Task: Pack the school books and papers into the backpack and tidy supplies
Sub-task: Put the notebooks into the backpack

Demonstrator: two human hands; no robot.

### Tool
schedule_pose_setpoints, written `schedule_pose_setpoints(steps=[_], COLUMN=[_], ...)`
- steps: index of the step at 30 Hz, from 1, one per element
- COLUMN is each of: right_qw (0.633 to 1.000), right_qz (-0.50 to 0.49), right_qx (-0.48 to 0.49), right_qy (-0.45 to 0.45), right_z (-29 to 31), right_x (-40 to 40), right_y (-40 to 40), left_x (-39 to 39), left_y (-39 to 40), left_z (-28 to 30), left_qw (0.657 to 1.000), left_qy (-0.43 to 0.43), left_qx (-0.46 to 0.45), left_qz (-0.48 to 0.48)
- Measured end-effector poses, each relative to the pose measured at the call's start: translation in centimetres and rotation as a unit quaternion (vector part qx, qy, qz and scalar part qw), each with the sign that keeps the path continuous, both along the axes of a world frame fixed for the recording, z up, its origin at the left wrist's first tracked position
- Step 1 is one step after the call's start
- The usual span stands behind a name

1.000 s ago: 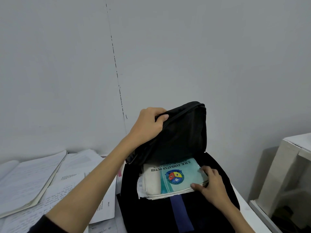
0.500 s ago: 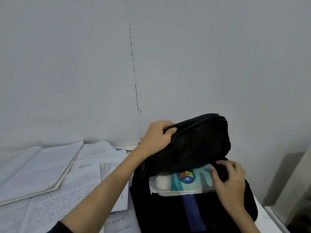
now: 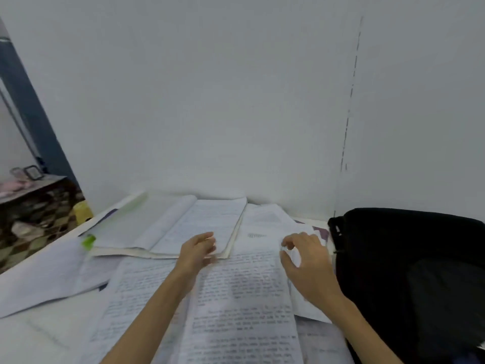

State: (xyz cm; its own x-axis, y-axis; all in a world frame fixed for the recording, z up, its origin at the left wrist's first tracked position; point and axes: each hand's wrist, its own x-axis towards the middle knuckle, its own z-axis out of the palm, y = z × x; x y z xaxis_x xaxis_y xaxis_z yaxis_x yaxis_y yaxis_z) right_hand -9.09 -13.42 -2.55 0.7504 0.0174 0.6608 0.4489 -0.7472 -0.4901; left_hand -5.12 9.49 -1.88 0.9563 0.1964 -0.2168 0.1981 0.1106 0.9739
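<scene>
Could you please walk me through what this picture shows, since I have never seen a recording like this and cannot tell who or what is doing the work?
There is no machine here: a person is working with two bare hands, and the single picture comes from a wide-angle camera worn on their head, looking forward and down. That is why you see both forearms reaching in from the bottom edge. The left hand hovers near the corner of an open notebook; the right hand is over loose handwritten papers, its fingers loosely curled. The picture is blurred, but neither hand seems to hold anything. The papers cover much of a white table against a plain wall. A black backpack sits at the right, and a small green object lies to the left of the notebook.
</scene>
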Motion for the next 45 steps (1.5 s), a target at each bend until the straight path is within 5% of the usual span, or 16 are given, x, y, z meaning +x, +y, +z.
schedule_pose_setpoints(steps=[6, 16, 21, 25, 29, 33, 36, 39, 42, 45], right_qw=[0.967, 0.899, 0.915, 0.927, 0.905, 0.836, 0.799, 0.802, 0.817, 0.884], right_qz=[0.143, 0.125, 0.088, 0.105, 0.113, 0.084, 0.087, 0.046, -0.033, -0.126], right_qx=[-0.080, -0.255, -0.245, -0.139, 0.158, 0.390, 0.475, 0.457, 0.418, 0.230], right_qy=[0.196, 0.333, 0.308, 0.332, 0.379, 0.377, 0.357, 0.382, 0.397, 0.388], right_z=[-0.2, -2.7, -4.2, -2.9, -0.2, 2.4, 3.4, 3.6, 2.6, 0.8], right_x=[4.4, 9.9, 9.8, 10.7, 11.8, 12.4, 12.8, 12.8, 13.0, 13.7], right_y=[13.6, 26.7, 27.5, 27.5, 26.1, 23.7, 21.2, 19.4, 18.2, 16.9], left_x=[0.9, 5.9, 7.5, 8.2, 8.0, 8.7, 9.1, 9.7, 11.2, 13.2], left_y=[14.4, 22.0, 23.6, 22.2, 20.5, 18.7, 17.3, 16.9, 17.7, 18.2], left_z=[-2.2, -3.2, -3.4, -1.3, 1.0, 1.1, 1.1, 0.7, -0.5, -2.0], left_qw=[0.961, 0.941, 0.979, 0.995, 0.925, 0.860, 0.816, 0.769, 0.838, 0.916], left_qy=[0.111, 0.122, 0.061, -0.019, -0.147, -0.176, -0.151, -0.077, -0.040, -0.006], left_qx=[-0.174, -0.286, -0.179, 0.081, 0.341, 0.448, 0.485, 0.473, 0.359, 0.303], left_qz=[0.185, 0.132, 0.074, 0.048, -0.079, -0.170, -0.277, -0.422, -0.409, -0.264])
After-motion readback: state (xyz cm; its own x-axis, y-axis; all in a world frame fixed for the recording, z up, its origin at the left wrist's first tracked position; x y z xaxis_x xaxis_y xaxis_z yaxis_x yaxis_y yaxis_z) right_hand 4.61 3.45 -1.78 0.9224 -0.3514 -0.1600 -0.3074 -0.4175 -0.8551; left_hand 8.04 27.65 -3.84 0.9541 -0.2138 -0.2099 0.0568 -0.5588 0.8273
